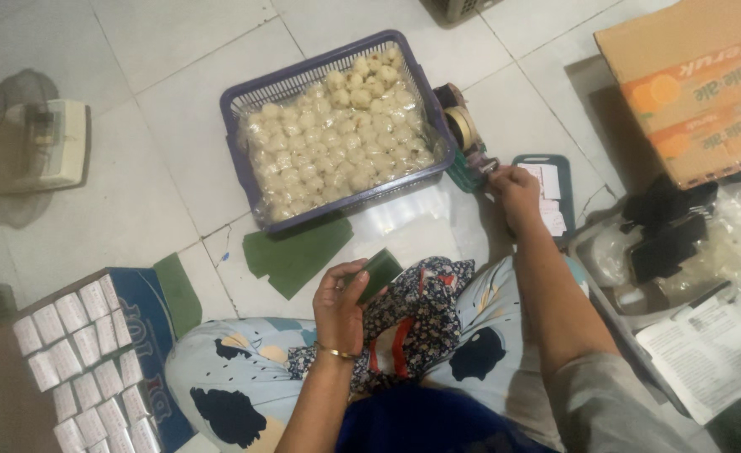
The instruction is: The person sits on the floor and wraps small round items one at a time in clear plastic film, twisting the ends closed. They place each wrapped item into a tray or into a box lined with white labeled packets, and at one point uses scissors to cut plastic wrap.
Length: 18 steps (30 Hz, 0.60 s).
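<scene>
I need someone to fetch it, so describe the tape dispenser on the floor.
Find the purple basket of pale round snacks on the tiled floor. The tape dispenser sits against its right side, by the right hand, the only thing carrying a tan tape roll.

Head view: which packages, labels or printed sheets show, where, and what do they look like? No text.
Cardboard carton: top right, brown with orange fruit print.
Blue box: bottom left, holds rows of small white packets.
Plastic-wrapped pale balls: in the purple basket, centre.
Label sheet: white, on a dark tray by the right hand.
Printed paper: white, lower right.
Left hand: holds a green folded piece.
</scene>
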{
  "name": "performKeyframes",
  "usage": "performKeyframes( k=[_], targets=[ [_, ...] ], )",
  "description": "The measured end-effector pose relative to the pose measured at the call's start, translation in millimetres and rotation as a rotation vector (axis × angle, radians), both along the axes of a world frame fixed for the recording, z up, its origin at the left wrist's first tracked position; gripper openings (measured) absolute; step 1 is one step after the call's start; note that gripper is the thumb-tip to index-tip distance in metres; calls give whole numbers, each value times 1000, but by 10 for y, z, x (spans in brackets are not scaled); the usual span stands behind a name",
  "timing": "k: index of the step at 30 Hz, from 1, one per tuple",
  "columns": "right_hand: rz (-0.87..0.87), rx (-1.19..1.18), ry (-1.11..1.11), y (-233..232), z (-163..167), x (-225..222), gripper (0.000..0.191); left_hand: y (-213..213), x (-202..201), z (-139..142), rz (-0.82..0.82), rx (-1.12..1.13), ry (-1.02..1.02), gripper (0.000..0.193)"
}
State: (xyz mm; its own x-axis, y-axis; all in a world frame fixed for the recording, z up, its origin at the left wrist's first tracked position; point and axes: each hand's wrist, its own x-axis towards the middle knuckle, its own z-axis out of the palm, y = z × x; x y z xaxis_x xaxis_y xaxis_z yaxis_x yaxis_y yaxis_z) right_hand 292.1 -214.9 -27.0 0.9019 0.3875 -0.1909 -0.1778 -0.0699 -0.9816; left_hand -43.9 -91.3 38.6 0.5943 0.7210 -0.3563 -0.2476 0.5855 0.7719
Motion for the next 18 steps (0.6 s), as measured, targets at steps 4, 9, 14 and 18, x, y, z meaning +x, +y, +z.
performKeyframes(
  k=[4,9,14,18],
  targets=[
    [-88,-387,-643,25,-62,-45,14,-32,-11,14,4,22,-23,14],
    [-72,-557,-812,24,-94,-27,15,-103,-20,144,45,259,-7,15],
    [175,-633,-426,59,271,-324,19,-152,-141,365,48,711,318,12],
    [312,-299,-11,25,797,-1109,21,-128,-145,435,104,1237,276,11]
  ],
)
